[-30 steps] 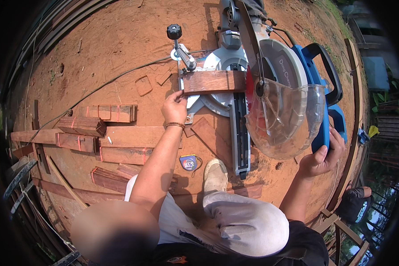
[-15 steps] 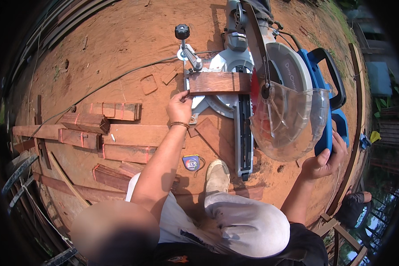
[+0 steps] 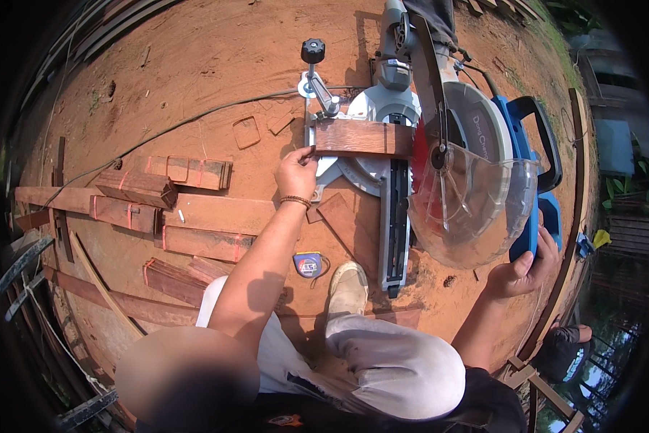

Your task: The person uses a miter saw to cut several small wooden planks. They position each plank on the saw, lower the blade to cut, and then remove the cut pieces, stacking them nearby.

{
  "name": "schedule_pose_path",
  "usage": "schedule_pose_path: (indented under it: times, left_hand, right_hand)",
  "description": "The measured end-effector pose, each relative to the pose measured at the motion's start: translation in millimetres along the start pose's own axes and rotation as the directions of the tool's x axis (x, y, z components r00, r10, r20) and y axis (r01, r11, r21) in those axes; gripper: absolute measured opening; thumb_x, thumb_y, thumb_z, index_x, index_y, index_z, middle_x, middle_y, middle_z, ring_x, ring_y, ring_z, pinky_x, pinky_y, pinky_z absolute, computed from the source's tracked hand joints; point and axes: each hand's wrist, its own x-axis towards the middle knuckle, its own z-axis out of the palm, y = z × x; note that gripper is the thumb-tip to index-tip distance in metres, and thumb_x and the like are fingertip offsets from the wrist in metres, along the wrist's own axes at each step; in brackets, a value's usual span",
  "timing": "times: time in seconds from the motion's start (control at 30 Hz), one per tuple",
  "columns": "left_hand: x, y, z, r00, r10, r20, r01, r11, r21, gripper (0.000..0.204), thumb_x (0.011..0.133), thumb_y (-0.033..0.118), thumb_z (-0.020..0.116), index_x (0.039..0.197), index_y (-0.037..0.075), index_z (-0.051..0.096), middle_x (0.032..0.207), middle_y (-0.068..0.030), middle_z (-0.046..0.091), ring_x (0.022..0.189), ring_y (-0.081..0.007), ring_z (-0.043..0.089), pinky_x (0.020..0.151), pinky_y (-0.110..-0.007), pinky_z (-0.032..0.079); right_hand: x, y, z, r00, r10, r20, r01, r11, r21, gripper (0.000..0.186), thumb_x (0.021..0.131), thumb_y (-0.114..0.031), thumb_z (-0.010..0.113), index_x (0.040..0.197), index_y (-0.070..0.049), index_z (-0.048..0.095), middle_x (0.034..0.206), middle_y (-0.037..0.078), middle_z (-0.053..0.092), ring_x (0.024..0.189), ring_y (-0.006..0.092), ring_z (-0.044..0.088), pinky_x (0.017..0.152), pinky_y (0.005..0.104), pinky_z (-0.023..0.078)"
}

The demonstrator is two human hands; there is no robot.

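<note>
A short reddish-brown board [image 3: 364, 137] lies across the table of a miter saw [image 3: 392, 224]. My left hand [image 3: 296, 175] pinches the board's left near corner between thumb and fingers. The board's right end reaches the blade, partly covered by a clear guard [image 3: 476, 209]. Low on the saw head's blue handle [image 3: 525, 242], my right hand [image 3: 521, 276] is wrapped round it, its far fingers partly hidden. A hold-down clamp with a black knob [image 3: 313, 50] stands at the back left of the saw, beside the board.
Several bundles of boards [image 3: 207, 244] tied with red string lie on the earth at left. A blue tape measure [image 3: 308, 265] sits near my shoe [image 3: 347, 289]. A black cable [image 3: 187, 127] runs behind the bundles. Another person [image 3: 563, 351] is at far right.
The view has shifted slightly, moving the saw a little right and down in the picture. Both hands keep their holds, and the board stays put on the saw.
</note>
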Motion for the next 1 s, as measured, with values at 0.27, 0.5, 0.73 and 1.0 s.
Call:
schedule_pose_path:
  times: [0.27,0.5,0.73,1.0]
  left_hand:
    - [-3.3,1.5,-3.2,1.000,0.019,-0.020,-0.020,0.997,-0.081,0.033,0.086,0.002,0.073,0.119,-0.002,0.072,0.102,-0.0106,0.074,0.088,-0.0166,0.071,0.081,-0.032,0.057]
    - [-58.7,57.5,-15.8,0.721,0.660,0.212,-0.690,0.711,0.133,0.054,0.079,0.004,0.070,0.132,0.003,0.059,0.133,-0.0196,0.060,0.129,-0.0367,0.055,0.110,-0.047,0.044]
    - [-39.3,106.9,7.1,0.538,0.646,0.542,-0.843,0.424,0.331,0.055,0.079,0.012,0.072,0.133,0.002,0.061,0.140,-0.0163,0.057,0.138,-0.0352,0.050,0.118,-0.051,0.038]
    - [74.3,115.3,-34.0,0.959,-0.079,0.271,0.036,0.986,0.161,0.044,0.096,0.040,0.072,0.107,-0.002,0.070,0.101,-0.0090,0.071,0.085,-0.0167,0.066,0.073,-0.033,0.053]
  right_hand:
    - [1.7,-0.9,-1.4,0.999,-0.046,0.014,0.046,0.998,-0.037,0.044,0.099,-0.036,0.051,0.108,0.004,0.068,0.116,0.020,0.069,0.111,0.0323,0.063,0.102,0.0482,0.046]
    - [15.3,-3.9,-1.2,0.995,-0.098,-0.026,0.095,0.991,-0.097,0.042,0.100,-0.037,0.054,0.103,0.002,0.069,0.106,0.016,0.073,0.105,0.0336,0.064,0.102,0.0483,0.045]
    - [35.6,-10.2,-11.7,0.992,-0.128,0.017,0.129,0.987,-0.099,0.042,0.099,-0.036,0.056,0.104,0.002,0.072,0.106,0.016,0.074,0.104,0.0338,0.066,0.102,0.0480,0.045]
    - [27.4,-8.8,-16.1,0.998,-0.058,-0.031,0.057,0.998,-0.023,0.059,0.105,-0.047,0.052,0.133,0.005,0.063,0.137,0.022,0.061,0.131,0.0364,0.056,0.117,0.0526,0.038]
